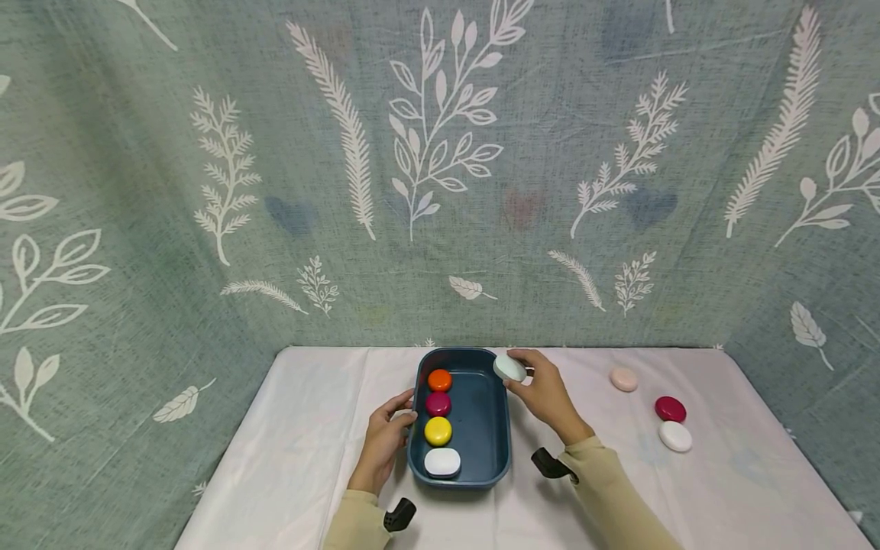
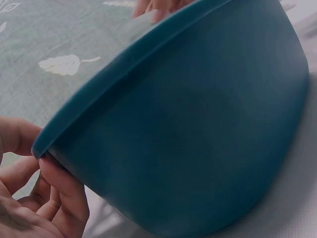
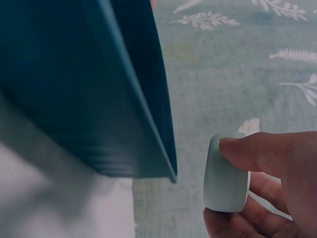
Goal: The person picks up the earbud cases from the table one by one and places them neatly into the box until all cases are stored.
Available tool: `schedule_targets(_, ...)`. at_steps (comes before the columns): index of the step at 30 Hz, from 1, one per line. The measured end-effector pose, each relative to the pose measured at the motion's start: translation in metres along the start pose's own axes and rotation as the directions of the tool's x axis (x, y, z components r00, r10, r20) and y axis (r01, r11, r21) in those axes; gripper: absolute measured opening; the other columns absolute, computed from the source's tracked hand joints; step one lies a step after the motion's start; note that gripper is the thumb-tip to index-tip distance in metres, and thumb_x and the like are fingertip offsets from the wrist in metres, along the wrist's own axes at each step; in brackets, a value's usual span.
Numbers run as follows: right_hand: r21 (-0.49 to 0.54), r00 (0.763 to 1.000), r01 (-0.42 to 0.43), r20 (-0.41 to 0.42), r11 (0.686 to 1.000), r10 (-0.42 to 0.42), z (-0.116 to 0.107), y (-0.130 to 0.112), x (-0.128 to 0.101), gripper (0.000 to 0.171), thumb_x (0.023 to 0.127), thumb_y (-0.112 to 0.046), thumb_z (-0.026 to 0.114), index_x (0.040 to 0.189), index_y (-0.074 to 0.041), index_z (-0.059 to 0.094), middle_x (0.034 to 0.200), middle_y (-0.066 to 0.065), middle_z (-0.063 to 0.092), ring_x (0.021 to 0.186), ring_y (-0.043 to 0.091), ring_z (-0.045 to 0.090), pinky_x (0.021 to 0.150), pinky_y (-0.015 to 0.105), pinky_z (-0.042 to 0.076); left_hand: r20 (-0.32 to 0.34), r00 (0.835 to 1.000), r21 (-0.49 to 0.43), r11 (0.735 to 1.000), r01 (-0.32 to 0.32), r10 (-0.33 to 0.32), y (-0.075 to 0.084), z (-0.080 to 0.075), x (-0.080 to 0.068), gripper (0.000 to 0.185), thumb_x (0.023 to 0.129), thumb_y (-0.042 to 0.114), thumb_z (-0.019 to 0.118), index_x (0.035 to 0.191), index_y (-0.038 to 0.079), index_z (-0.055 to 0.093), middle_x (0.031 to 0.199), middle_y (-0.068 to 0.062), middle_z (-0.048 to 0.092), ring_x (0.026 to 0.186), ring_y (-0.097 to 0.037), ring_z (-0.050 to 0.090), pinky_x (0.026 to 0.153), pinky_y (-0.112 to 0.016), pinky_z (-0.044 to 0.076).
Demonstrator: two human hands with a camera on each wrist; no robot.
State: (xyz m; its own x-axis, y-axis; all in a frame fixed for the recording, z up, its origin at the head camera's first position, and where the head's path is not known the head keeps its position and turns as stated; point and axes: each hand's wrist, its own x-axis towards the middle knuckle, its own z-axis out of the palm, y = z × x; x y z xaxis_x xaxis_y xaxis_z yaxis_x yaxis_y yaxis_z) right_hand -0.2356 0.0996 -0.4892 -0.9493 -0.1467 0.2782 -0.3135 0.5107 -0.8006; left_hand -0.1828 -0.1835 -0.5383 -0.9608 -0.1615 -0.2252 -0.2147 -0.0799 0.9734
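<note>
A deep dark blue plastic tub (image 1: 462, 483) stands on the table with its long side running away from me. Its left rim is pinched between the thumb and fingers of my left hand (image 1: 385, 437); the left wrist view shows the fingertips (image 2: 62, 181) under the lip. My right hand (image 1: 543, 388) grips a pale, whitish-green bar of soap (image 3: 225, 176) by its edges, up at the tub's far right corner. Down the tub's left side lie an orange soap (image 1: 440, 380), a magenta soap (image 1: 438, 404), a yellow soap (image 1: 438, 431) and a white soap (image 1: 442, 462).
To the right on the white tablecloth (image 1: 742, 489) lie a pale pink soap (image 1: 624, 379), a red soap (image 1: 670, 409) and a white round soap (image 1: 676, 436), the last two close together. A green leaf-patterned curtain (image 1: 481, 305) hangs behind the table and along both sides.
</note>
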Motion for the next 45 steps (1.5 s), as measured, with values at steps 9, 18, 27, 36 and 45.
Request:
schedule_targets(9, 0.037, 1.000, -0.022, 0.015, 0.999, 0.021, 0.013, -0.013, 0.010, 0.050, 0.087, 0.007, 0.079, 0.135, 0.007, 0.064, 0.134, 0.026, 0.063, 0.121, 0.044, 0.063, 0.101, 0.057, 0.053, -0.003, 1.000, -0.002, 1.000, -0.002, 0.002, 0.003, 0.001, -0.003, 0.047, 0.099, 0.004, 0.062, 0.146, 0.001, 0.061, 0.126, -0.012, 0.053, 0.094, -0.019, 0.052, 0.061, -0.023, 0.044)
schedule_targets(18, 0.017, 0.999, -0.028, 0.043, 0.999, 0.028, 0.027, -0.018, 0.019, 0.048, 0.086, 0.007, 0.080, 0.132, 0.007, 0.066, 0.129, 0.025, 0.065, 0.118, 0.042, 0.064, 0.100, 0.055, 0.054, 0.005, 1.000, -0.008, 1.000, -0.008, 0.008, 0.001, 0.000, -0.002, 0.047, 0.099, 0.003, 0.061, 0.147, 0.000, 0.061, 0.125, -0.012, 0.052, 0.092, -0.019, 0.051, 0.060, -0.022, 0.045)
schedule_targets(27, -0.006, 0.998, -0.022, 0.064, 1.000, 0.023, 0.041, -0.018, 0.025, 0.047, 0.087, 0.005, 0.081, 0.132, 0.005, 0.067, 0.127, 0.023, 0.067, 0.113, 0.039, 0.066, 0.098, 0.055, 0.054, 0.003, 1.000, -0.013, 1.000, -0.006, 0.006, 0.001, 0.000, -0.001, 0.048, 0.099, 0.002, 0.062, 0.147, -0.001, 0.060, 0.124, -0.011, 0.053, 0.089, -0.018, 0.052, 0.059, -0.022, 0.043)
schedule_targets(36, -0.019, 0.997, -0.035, 0.073, 0.999, 0.037, 0.051, -0.015, 0.030, 0.045, 0.086, 0.005, 0.081, 0.129, 0.005, 0.068, 0.126, 0.023, 0.068, 0.111, 0.038, 0.066, 0.101, 0.056, 0.053, 0.003, 1.000, -0.019, 1.000, -0.006, 0.006, 0.001, 0.000, -0.002, 0.048, 0.099, 0.003, 0.062, 0.147, -0.001, 0.060, 0.125, -0.011, 0.053, 0.089, -0.017, 0.052, 0.059, -0.022, 0.045)
schedule_targets(45, -0.005, 0.997, -0.036, 0.071, 0.999, 0.036, 0.057, -0.013, 0.035, 0.044, 0.085, 0.006, 0.081, 0.127, 0.006, 0.068, 0.124, 0.023, 0.069, 0.110, 0.038, 0.066, 0.101, 0.055, 0.053, -0.002, 1.000, -0.007, 1.000, 0.007, -0.007, 0.002, 0.001, -0.001, 0.048, 0.100, 0.004, 0.062, 0.148, 0.001, 0.060, 0.128, -0.012, 0.053, 0.091, -0.018, 0.054, 0.061, -0.023, 0.045)
